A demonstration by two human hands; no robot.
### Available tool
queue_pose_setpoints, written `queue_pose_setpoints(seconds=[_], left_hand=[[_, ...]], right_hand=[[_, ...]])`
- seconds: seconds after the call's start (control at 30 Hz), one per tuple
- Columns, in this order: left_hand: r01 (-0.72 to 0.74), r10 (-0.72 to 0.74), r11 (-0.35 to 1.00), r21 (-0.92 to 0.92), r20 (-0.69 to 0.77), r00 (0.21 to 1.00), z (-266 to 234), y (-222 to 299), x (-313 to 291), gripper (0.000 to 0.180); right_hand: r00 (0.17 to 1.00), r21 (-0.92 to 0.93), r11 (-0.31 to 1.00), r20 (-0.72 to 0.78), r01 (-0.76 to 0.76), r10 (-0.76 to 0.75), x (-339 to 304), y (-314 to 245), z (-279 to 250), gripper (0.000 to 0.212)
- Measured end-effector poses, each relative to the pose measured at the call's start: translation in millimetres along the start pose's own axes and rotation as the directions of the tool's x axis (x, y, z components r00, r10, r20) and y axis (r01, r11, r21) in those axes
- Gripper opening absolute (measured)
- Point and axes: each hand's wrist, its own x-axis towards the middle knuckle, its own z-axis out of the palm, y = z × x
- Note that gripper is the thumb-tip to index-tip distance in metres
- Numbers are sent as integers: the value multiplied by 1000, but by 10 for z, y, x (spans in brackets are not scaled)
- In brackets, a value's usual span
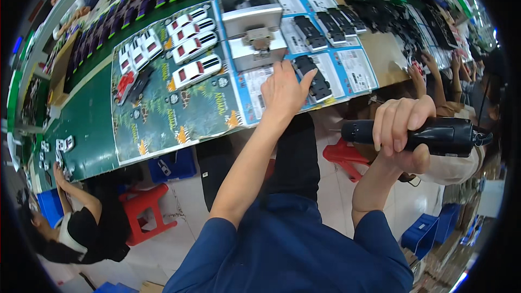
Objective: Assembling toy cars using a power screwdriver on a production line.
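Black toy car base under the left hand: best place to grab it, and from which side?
Take the black car base across its long sides, coming from above. It lies flat and narrow on the blue sheet, with the left hand already at its near end, thumb alongside.

Our left hand (283, 91) reaches forward on a nearly straight, bare forearm, palm down, fingers together and pointing away from us, thumb spread to the right. Our right hand (402, 130) is drawn in closer to the body, elbow bent and forearm upright, its fingers curled over the top of what it grips and the thumb tucked beneath. Both upper arms wear dark blue short sleeves.
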Motion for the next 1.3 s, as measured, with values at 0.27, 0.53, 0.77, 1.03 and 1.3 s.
queue_pose_setpoints(seconds=[0.27, 0.53, 0.77, 1.03, 1.3], left_hand=[[110, -90, 932, -345, 75, 993, 185, 197, 14, 62], [-195, 48, 698, -689, -227, 973, -422, -171, -530, 29], [89, -255, 391, -916, -15, 967, -858, -712, -780, 21], [278, -305, 2, -960, 265, 915, -858, -970, -739, 22], [313, -315, 56, -948, 281, 907, -859, -916, -706, 23]], right_hand=[[993, -31, 1000, -114, -3, -1, -144, -60, -216, 35], [985, -49, 994, -139, 99, -105, 169, 175, -136, 26], [942, -81, 986, -294, 144, -162, 808, 949, 142, 7], [921, -423, 901, -303, 99, -244, 1140, 1695, 252, 12], [945, -537, 843, -286, -21, -159, 1143, 1771, 279, 12]])
